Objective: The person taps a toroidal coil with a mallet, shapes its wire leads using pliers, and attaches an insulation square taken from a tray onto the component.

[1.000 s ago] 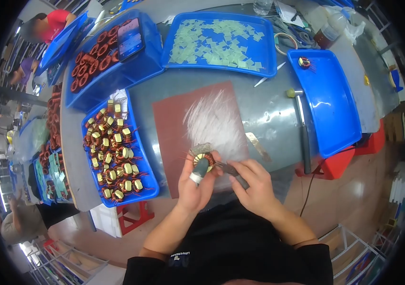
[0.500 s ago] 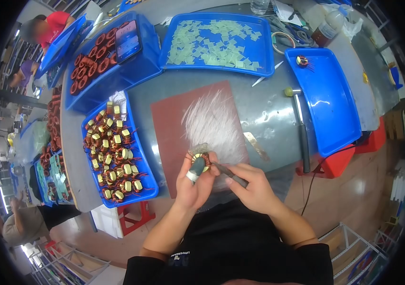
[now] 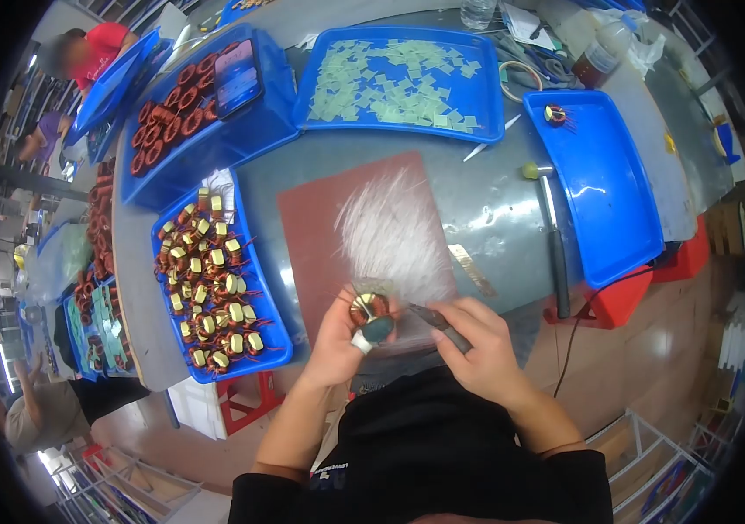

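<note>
**Coil in hand, tool tip close by: points of risk**

Item: one coil [image 3: 369,307], copper-wound with a yellow band, above the near part of the red mat [image 3: 307,218]. Held in the left hand [image 3: 334,341], fingers narrow about it. A green cover [image 3: 378,330] on one digit presses beside the winding. Risk: smooth cover, small round body; a loose pinch could let the coil turn or drop.

Item: one dark tool [image 3: 449,330], closed in the right hand [image 3: 482,349], its tip pointing at the coil and near it. Exact type cannot be told. Risk: a slip leftward could nick the wire or jab the left hand, cover or bare skin; cause, both hands working close together in the air without firm support.

Item: thin wire leads at the held coil, partly hidden. Risk: bending or snagging under the fingers.

Item: left tray [image 3: 280,354], heaped with banded coils [image 3: 234,312], leads poking out past the rim. Risk: tangling when one is drawn out.

Item: hammer [image 3: 559,262], handle running to the near edge of the counter [image 3: 512,210]. Risk: a forearm could knock it off.

Item: phone [image 3: 238,77], tilted on the bin [image 3: 215,144]. Risk: a bump could slide it.
</note>
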Demonstrator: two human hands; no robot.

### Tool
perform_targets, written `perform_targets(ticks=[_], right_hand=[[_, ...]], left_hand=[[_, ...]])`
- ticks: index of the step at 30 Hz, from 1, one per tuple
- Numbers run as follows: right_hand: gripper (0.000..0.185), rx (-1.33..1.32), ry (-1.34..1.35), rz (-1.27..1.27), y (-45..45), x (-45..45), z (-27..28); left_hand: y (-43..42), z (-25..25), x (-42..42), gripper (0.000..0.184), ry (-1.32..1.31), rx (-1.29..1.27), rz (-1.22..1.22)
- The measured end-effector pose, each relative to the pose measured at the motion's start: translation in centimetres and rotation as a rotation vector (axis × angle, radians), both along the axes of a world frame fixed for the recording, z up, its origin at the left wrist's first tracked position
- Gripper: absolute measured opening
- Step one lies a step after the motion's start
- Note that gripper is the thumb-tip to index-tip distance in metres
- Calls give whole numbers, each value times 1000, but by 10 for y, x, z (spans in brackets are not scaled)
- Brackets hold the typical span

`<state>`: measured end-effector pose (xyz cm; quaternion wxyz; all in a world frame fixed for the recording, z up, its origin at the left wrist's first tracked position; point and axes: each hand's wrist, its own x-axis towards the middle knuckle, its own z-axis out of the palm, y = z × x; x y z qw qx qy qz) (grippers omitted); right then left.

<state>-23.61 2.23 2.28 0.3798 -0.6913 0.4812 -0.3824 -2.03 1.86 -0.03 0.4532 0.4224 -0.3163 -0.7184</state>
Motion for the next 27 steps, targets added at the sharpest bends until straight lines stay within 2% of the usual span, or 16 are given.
perform_targets(ticks=[1, 3, 4, 6, 10, 11, 14, 19, 22, 24, 25, 27], right_hand=[[34, -38, 35, 25, -1, -1, 3], [33, -74, 70, 47, -5, -5, 8], [33, -61, 100, 80, -7, -6, 10], [33, -51, 131, 115, -11, -7, 13], [33, 113, 87, 197, -20, -7, 16], [33, 207, 40, 223, -21, -7, 17], [33, 247, -23, 270, -24, -8, 11], [35, 182, -110, 200, -27, -3, 9], [34, 180, -167, 170, -29, 2, 5], [30, 520, -347, 174, -30, 8, 9], [30, 519, -345, 176, -31, 11, 9], [27, 806, -594, 134, -30, 15, 7]], left_hand=[[-2, 7, 4, 42, 0, -2, 2], [-5, 19, 9, 41, -129, 88, -193], [-5, 19, 11, 41, -129, 91, -195], [-6, 18, 15, 31, -312, -40, -377], [-11, 29, 14, 29, -483, -180, -541], [-9, 27, 16, 29, -479, -177, -539], [-10, 20, 20, 30, -393, -196, -598], [-4, 18, 17, 31, -98, 10, -446], [-2, 10, 14, 29, -56, 4, -464], [-2, 12, 12, 28, -66, 10, -493], [-2, 13, 11, 28, -77, 16, -523], [-5, 14, 11, 29, -118, 5, -540]])
